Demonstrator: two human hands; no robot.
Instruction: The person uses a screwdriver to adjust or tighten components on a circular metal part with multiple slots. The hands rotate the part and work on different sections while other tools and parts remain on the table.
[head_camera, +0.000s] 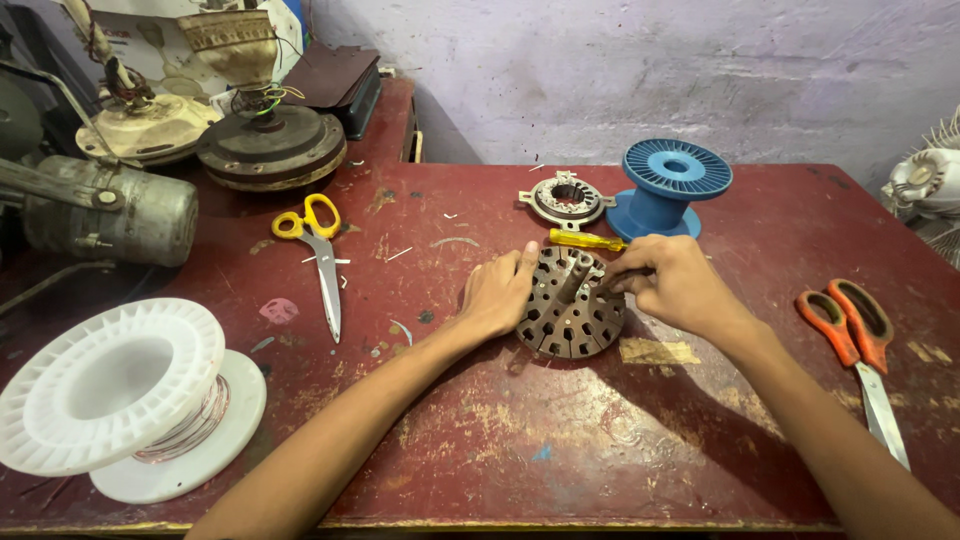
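Near the lower left of the frame a white spool (120, 395) with a little copper wire lay tilted on the red table (560, 450). At the centre sat the stator core (568, 305), a dark slotted disc lying flat. The left hand (497, 293) rested on its left edge, fingers curled loosely and thumb up against the rim, steadying rather than clamping it. The right hand (675, 283) was closed on a thin tool whose tip pointed into the core's hub; what kind of tool could not be told. To work well here, the left hand likely needed to press the core flat so it would not turn, while the right kept the tool in line with the slot and pushed lightly. Orange scissors (860, 350) lay at the right, yellow scissors (318, 250) at the left. Just beyond the core lay a yellow screwdriver (583, 240), then a small stator (567, 199) beside a blue spool (665, 187). Old fan motors (270, 145) stood at the upper left.
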